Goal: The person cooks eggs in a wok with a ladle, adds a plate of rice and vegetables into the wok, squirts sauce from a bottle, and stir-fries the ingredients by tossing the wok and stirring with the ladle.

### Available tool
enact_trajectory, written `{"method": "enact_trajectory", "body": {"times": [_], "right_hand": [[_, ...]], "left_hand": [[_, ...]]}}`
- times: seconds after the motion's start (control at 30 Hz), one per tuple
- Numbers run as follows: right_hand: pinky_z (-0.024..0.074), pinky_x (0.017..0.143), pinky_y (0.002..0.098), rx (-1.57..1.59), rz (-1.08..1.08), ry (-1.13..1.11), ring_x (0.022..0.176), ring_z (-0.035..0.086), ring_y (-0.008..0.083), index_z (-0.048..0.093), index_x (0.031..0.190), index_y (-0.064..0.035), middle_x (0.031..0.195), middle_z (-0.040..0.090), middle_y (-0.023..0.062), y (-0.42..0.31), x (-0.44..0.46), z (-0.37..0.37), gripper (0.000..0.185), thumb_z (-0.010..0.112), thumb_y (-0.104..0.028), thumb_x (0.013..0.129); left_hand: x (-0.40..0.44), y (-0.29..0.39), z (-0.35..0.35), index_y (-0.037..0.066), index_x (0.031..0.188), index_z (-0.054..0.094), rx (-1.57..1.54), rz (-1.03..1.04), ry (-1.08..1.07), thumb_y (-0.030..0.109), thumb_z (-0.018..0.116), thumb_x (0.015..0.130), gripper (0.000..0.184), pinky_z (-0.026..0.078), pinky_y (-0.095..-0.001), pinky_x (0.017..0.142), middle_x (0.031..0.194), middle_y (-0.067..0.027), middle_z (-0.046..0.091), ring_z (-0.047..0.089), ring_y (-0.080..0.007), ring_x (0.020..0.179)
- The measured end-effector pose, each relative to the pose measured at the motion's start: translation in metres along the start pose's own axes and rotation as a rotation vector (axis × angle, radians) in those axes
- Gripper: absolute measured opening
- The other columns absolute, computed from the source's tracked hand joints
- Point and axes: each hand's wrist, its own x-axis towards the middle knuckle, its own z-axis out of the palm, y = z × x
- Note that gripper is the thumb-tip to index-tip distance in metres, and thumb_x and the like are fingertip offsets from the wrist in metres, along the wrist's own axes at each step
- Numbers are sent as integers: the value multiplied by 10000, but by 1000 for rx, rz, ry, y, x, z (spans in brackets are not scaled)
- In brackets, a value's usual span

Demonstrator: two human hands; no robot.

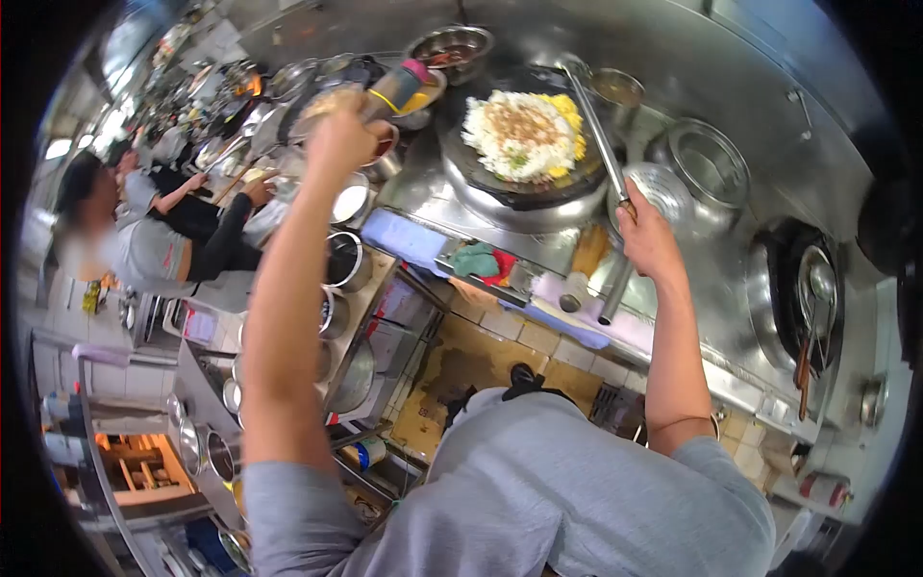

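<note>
The right grip (650,231) is closed around the near end of a long-handled utensil (598,125), probably held so far back to keep the fingers off the heat; its far end reaches the back of the wok (455,130). The left grip (343,144), raised to the wok's left, is clamped on a dark-and-yellow object (396,88) with a pink end; blur leaves it unclear whether this is a bottle or something else. White rice (490,144) with a browned top lies in the wok, yellow egg (569,120) along its right edge. A metal ring (538,217) beneath likely steadies the round base. Just right, a perforated skimmer (663,192) sits beside a metal pot (711,168), seemingly within easy reach. A folded blue cloth (409,240) lies along the surface's front edge, perhaps for wiping.
</note>
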Motion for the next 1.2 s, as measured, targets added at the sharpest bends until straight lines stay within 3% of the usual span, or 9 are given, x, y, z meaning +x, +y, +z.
{"method": "enact_trajectory", "body": {"times": [0.03,0.13,0.37,0.63,0.8,0.97,1.03,1.13,1.2], "right_hand": [[473,889,431,-78,-17,-12,1012,625,399,408,1434,-60,1099,642,260,-8,11,14,513,531,-157,946],[471,883,488,-307,-120,-164,1015,614,455,364,1466,-156,1141,617,288,36,70,83,554,498,-150,929],[361,1078,393,-225,-168,-293,1295,444,377,221,1496,15,1462,380,266,130,113,164,671,430,-13,859],[407,1017,396,-295,-75,-283,1207,520,368,331,1449,22,1403,467,248,135,141,161,592,510,-124,904],[400,1024,402,-324,-87,-291,1217,512,372,393,1413,28,1384,492,235,118,141,161,543,526,-150,917],[393,1031,407,-245,-117,-308,1227,503,376,455,1377,34,1365,516,222,110,147,169,501,542,-176,931],[414,994,425,-272,-147,-264,1189,532,376,492,1348,17,1308,555,226,105,138,150,481,552,-218,933],[452,918,448,-105,-106,-184,1100,597,373,566,1279,-23,1177,642,226,82,119,117,431,575,-272,927],[434,488,293,256,212,-261,573,534,144,551,1211,-56,742,568,64,58,88,89,300,572,-209,954]], "left_hand": [[-11,-9,11,81,1221,618,-238,-130,-21,346,740,787,523,499,-433,875,1078,-187,677,654,-333,996],[-26,-70,78,39,1266,589,-719,-130,59,247,705,870,462,475,-380,920,1132,-71,661,610,-191,1035],[-193,-100,-145,7,1309,526,-1575,-81,349,172,660,910,453,457,-280,919,1159,-54,636,595,-122,1032],[-440,-145,-430,65,1170,639,11,-498,1273,329,732,859,418,502,-316,824,1056,-78,687,647,-172,907],[-603,-214,-532,-31,1130,600,733,-1076,1440,354,812,719,602,489,-401,890,1081,-224,678,654,-341,1032],[-689,-264,-547,34,1172,628,1183,-1483,1326,514,712,760,638,446,-451,978,1202,-218,626,592,-381,1137],[-756,-303,-614,-3,1155,657,1088,-1855,313,524,583,866,606,423,-450,996,1281,-198,598,571,-325,1176],[-711,-280,-583,18,1050,682,1380,-1585,496,470,651,822,508,474,-376,778,998,-123,684,617,-222,915],[-643,-268,-551,49,964,697,1700,-1405,664,446,665,801,430,491,-351,614,878,-86,694,622,-194,719]]}}
